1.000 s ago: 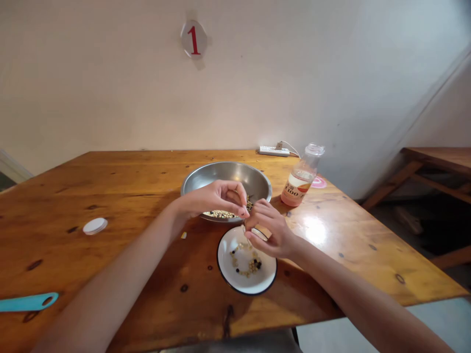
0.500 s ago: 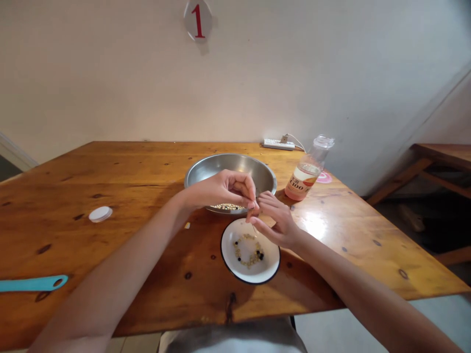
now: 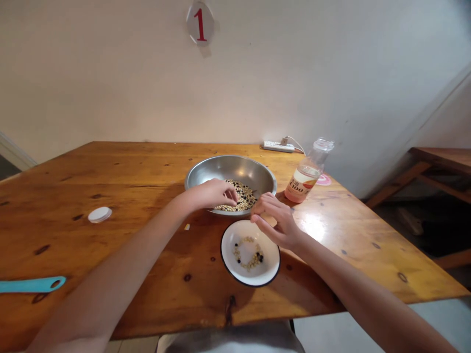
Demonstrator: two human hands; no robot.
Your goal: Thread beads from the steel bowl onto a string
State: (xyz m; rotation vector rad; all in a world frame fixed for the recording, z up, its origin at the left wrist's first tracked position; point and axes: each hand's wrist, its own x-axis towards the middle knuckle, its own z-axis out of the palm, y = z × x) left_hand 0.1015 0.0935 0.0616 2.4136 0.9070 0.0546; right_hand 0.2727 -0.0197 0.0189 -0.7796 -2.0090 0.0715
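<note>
My left hand (image 3: 217,192) reaches over the near left rim of a steel bowl (image 3: 200,171). Its fingers are loosely bent and slightly apart, just above mixed pale and black beans (image 3: 243,196); nothing shows between them. My right hand (image 3: 274,218) hovers at the bowl's near right edge, above a white dish (image 3: 230,238) with a dark rim. Its thumb and forefinger are pressed together, and whatever they pinch is too small to make out. Inside the dish, small pale and black beans (image 3: 253,264) lie in a rough ring.
A clear bottle (image 3: 303,176) of pink liquid stands right of the bowl. Behind it lies a power strip (image 3: 278,146) with a plug. At left are a white lid (image 3: 99,214) and a turquoise handle (image 3: 33,285). A small pale scrap (image 3: 187,227) lies near the bowl.
My left hand has parted from the right fingertips and moved left and down to the beans in the bowl. My right hand has stayed nearly in place, still pinched.
</note>
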